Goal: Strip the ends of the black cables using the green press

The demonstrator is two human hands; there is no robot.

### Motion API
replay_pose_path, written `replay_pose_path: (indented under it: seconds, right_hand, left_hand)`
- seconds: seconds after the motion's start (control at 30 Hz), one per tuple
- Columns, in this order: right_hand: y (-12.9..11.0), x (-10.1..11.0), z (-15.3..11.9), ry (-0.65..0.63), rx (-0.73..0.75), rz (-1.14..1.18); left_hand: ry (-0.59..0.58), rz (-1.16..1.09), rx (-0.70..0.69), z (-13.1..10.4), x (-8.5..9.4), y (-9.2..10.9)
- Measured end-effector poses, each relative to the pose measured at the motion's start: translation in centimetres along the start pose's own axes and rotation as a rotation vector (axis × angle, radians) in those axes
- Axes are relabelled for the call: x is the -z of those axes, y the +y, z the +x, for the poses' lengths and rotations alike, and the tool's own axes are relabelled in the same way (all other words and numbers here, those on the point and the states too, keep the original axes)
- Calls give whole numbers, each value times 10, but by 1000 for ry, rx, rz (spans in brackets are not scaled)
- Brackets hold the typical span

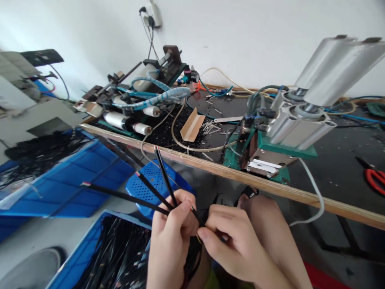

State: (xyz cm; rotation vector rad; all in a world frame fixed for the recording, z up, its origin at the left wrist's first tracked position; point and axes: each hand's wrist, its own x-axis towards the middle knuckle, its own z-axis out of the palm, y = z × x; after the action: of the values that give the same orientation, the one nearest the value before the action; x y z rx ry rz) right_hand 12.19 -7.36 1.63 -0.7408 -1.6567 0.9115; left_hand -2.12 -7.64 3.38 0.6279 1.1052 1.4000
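Note:
Several black cables (147,188) fan out from my left hand (174,228), which is closed around them. Their far ends show small red and white wire tips, stripped of the black jacket. My right hand (230,233) pinches another black cable (197,217), whose tip reaches the thumb of my left hand. Both hands are close together above my lap, in front of the bench edge. The lower lengths of the cables hang below the hands, partly hidden by them.
A blue crate (102,224) of black cables stands at lower left, another blue crate (69,176) behind it. A blue stool (150,184) is under the bench edge (210,168). On the bench are a pneumatic machine (288,128), a second machine (144,92) and red-handled scissors (374,178).

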Motion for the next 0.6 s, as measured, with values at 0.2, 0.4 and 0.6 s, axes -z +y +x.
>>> replay_pose_path:
  seconds: [0.2,0.4,0.6]
  right_hand:
    - [-5,-3,-5,-2,-25,41]
    - [-7,-4,-6,7,-62,60]
    - [-5,3,-11,-29,-163,388]
  left_hand:
    - [-120,-55,-63,-6,0,6]
    - [-73,38,-60,-14,2,8]
    - [19,-4,-154,-16,-7,8]
